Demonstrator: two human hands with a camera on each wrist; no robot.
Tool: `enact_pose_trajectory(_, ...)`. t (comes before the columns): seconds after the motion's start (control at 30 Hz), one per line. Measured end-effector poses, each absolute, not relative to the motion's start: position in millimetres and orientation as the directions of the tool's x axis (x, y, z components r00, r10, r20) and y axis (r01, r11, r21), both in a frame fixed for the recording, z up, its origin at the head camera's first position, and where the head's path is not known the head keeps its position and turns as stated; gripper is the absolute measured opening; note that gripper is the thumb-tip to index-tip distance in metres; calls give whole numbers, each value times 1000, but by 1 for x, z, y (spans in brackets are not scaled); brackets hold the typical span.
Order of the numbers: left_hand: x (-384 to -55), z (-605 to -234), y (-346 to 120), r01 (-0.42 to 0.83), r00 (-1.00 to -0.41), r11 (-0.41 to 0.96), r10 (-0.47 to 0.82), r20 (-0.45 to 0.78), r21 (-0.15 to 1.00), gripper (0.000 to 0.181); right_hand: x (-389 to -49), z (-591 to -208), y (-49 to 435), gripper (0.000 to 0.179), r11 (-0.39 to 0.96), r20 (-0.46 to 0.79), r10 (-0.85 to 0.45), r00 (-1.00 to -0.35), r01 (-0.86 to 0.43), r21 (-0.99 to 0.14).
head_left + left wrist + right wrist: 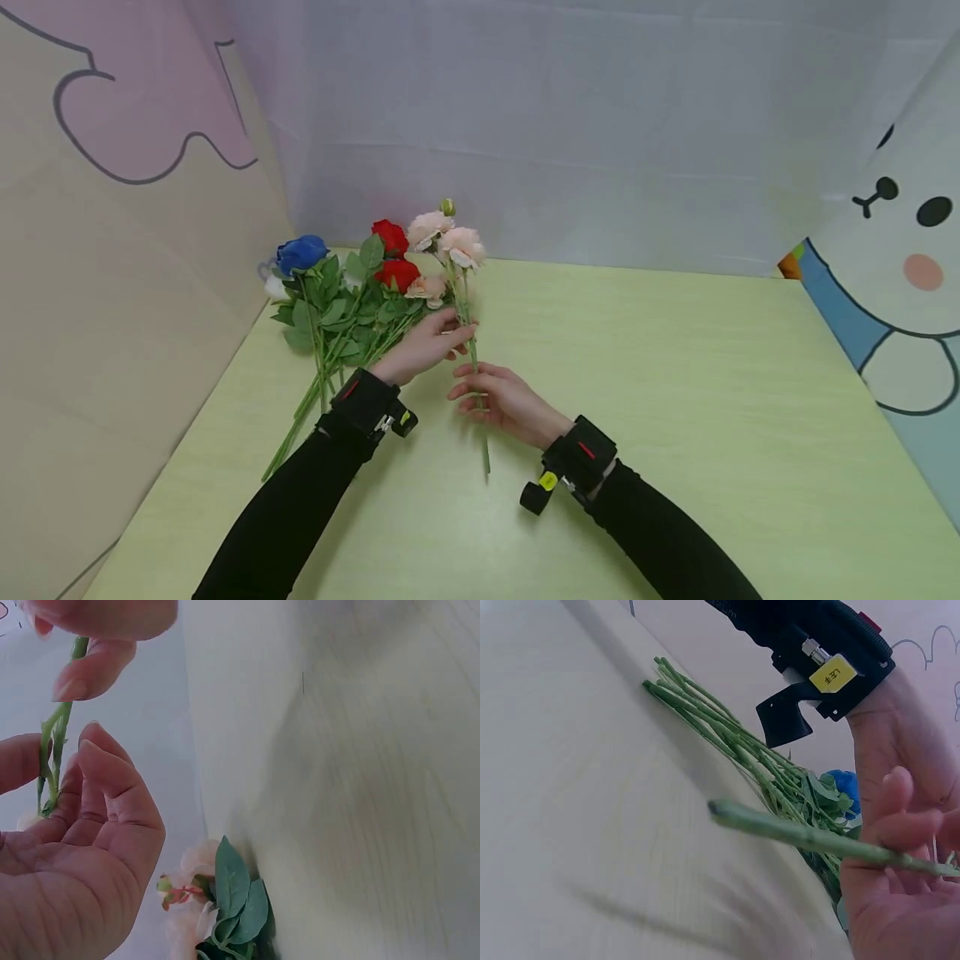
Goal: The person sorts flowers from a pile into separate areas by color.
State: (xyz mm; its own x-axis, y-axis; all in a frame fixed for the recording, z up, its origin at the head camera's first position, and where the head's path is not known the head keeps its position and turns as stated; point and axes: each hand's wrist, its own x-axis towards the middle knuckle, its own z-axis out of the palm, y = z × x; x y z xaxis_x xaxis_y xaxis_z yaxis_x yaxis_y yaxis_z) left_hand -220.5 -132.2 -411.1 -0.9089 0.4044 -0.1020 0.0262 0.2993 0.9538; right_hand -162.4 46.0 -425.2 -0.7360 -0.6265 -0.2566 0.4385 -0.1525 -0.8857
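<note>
Near the middle of the table, my left hand (431, 340) pinches the upper stem of a pale pink flower spray (461, 248) between thumb and fingers. Two open blooms and a green bud (447, 207) top it. Lower down, my right hand (510, 404) holds the same stem with curled fingers. The left wrist view shows the forked green stem (58, 739) against the left fingers. In the right wrist view, the bare stem end (772, 825) juts out past the hand, clear of the tabletop. Some right fingertips are hidden.
Left of the hands lies a pile of leafy stems (330, 308) with red roses (397, 273), a blue rose (302, 252) and another pale pink bloom (427, 288). Their cut ends point toward the near left. A white curtain (540, 133) hangs along the table's (675, 400) back edge.
</note>
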Motion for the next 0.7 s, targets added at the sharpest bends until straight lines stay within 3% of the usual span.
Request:
enact_pose_trajectory(0.27, -220, -413, -119, 48, -898, 371, 423, -123, 927, 34, -159, -424, 50, 25, -178, -233, -527, -817, 374, -910)
enact_pose_trajectory(0.7, -209, -409, -117, 191, -891, 496, 449, -62, 847, 39, -163, -422, 84, 25, -153, -253, -485, -837, 366, -918)
